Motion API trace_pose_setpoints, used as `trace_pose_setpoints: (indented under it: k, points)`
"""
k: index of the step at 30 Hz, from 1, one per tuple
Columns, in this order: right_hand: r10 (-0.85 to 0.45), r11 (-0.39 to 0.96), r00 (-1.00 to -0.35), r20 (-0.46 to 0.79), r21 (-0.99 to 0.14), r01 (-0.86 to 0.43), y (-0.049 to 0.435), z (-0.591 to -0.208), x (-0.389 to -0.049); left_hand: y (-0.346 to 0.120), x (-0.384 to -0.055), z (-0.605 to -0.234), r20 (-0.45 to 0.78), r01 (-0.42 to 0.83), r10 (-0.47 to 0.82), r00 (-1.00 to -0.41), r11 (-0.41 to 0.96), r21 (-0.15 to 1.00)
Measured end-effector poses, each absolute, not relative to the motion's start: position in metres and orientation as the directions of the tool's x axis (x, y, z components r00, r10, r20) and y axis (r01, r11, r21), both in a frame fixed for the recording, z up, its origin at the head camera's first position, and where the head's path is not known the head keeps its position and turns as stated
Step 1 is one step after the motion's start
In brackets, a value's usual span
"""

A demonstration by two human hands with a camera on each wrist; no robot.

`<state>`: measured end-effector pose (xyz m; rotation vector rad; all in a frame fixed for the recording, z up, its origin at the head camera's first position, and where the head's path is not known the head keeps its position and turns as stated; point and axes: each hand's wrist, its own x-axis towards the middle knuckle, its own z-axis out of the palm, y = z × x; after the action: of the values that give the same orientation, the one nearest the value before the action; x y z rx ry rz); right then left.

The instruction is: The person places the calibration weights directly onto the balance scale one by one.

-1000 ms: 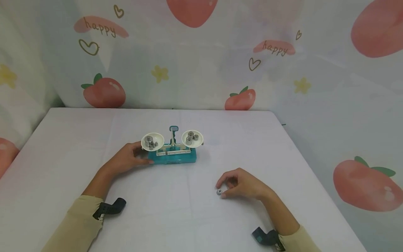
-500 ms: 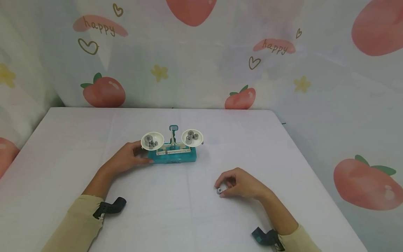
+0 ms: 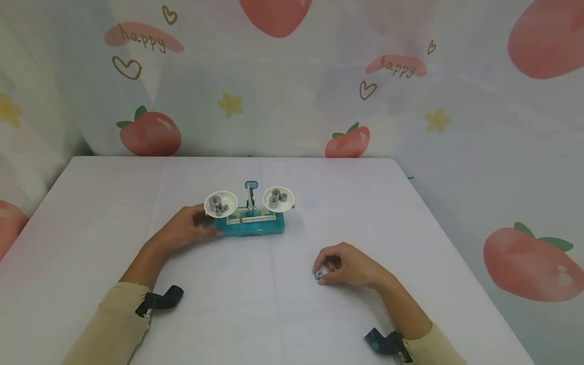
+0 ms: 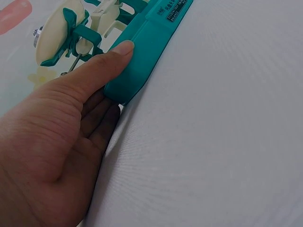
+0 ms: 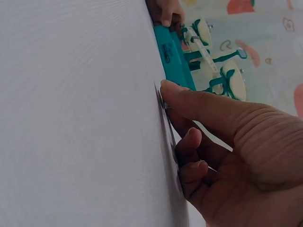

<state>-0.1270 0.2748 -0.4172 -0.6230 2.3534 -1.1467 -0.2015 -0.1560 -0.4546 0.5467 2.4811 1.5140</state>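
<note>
A teal balance scale with two white pans stands on the table, in the head view left of the middle. My left hand grips the left end of its base, thumb on the front face and fingers curled beside the end. Metal weights of several sizes lie in the left pan; more metal weights sit in the right pan. Nearer the front, my right hand pinches a small metal weight between thumb and index finger, low at the tabletop. Its fingertips mostly hide this weight in the right wrist view.
A white cloth covers the table. Behind it hangs a backdrop printed with fruit, hearts and stars. Black wrist cameras are strapped at both sleeves.
The thumb and index finger of my right hand have drawn slightly closer around the small weight, which has shifted a little. The left hand and the scale stay where they were.
</note>
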Motion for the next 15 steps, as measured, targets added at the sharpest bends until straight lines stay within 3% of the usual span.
trace_pose_setpoints:
  k: [15]
  points:
    - [-0.499, 0.612, -0.854, -0.147, -0.758, -0.227, 0.276, -0.399, -0.13, -0.156, -0.201, -0.455, 0.038, 0.219, 0.4, -0.916, 0.418, 0.882]
